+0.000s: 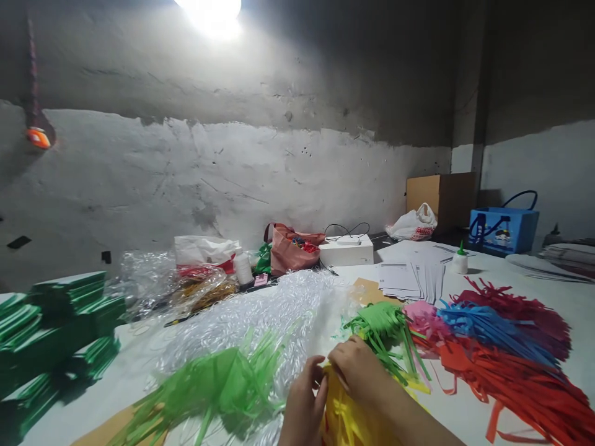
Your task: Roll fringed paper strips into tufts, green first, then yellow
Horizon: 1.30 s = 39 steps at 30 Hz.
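Observation:
At the near edge of the table, my left hand and my right hand are close together on a yellow fabric bundle with thin strips. Both have bent fingers gripping its top; the exact spot they pinch is hidden behind the fingers. To the left lies a sheer green fabric heap with loose ribbon ends. A brighter green bundle of strips rests just beyond my right hand. Shiny white cords spread across the table behind my left hand.
On the right lie red strips, blue strips, pink strips and dark red strips. Green folded stacks stand left. Farther back are printed papers, a glue bottle, a pink bag and a white box.

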Each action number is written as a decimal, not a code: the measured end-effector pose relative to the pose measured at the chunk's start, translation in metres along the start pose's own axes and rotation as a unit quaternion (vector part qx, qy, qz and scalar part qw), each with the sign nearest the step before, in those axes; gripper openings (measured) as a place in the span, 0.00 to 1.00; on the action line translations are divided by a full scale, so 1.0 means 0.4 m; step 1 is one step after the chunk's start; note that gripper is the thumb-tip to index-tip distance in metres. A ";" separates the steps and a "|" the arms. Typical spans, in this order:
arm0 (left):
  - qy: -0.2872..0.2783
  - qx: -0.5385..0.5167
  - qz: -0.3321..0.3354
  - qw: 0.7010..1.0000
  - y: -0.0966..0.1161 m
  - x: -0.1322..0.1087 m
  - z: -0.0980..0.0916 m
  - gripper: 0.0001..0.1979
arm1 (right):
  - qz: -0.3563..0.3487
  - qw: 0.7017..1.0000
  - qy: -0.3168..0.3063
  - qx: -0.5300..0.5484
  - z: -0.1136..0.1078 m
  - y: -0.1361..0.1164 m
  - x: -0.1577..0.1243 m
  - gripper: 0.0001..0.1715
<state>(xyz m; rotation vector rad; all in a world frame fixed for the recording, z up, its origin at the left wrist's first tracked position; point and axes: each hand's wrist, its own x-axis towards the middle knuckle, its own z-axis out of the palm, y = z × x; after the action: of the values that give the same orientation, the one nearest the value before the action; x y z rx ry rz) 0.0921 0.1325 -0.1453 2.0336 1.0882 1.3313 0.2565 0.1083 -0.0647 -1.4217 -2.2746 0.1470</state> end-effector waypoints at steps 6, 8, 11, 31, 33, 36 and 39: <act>0.004 0.064 0.100 0.993 -0.029 -0.006 -0.008 0.18 | 0.071 0.997 0.007 0.018 -0.020 0.008 -0.002 0.13; -0.004 0.069 0.126 0.990 -0.023 -0.005 -0.015 0.16 | 0.091 0.995 0.013 0.032 -0.024 0.012 -0.001 0.12; -0.007 0.056 0.138 0.989 -0.008 -0.005 -0.024 0.10 | 0.135 0.989 0.039 0.039 -0.024 0.034 0.007 0.11; 0.146 -0.216 -0.299 0.918 -0.010 0.074 -0.063 0.18 | 0.434 0.709 0.552 0.066 -0.270 0.471 -0.153 0.13; 0.149 -0.187 -0.302 0.923 -0.026 0.084 -0.072 0.21 | 0.421 0.670 0.605 0.089 -0.290 0.471 -0.166 0.15; 0.170 -0.115 -0.283 0.937 -0.029 0.093 -0.074 0.31 | 0.350 0.683 0.630 0.117 -0.318 0.421 -0.165 0.21; 0.176 -0.040 -0.190 0.965 0.029 0.090 -0.071 0.39 | 0.215 0.798 0.546 0.136 -0.338 0.307 -0.149 0.21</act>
<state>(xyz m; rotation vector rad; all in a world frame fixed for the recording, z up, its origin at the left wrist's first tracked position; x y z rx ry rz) 0.0780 0.1543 -0.1061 1.4616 1.4653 1.5273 0.4374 0.0933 -0.0025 -1.3139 -0.9312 -0.1750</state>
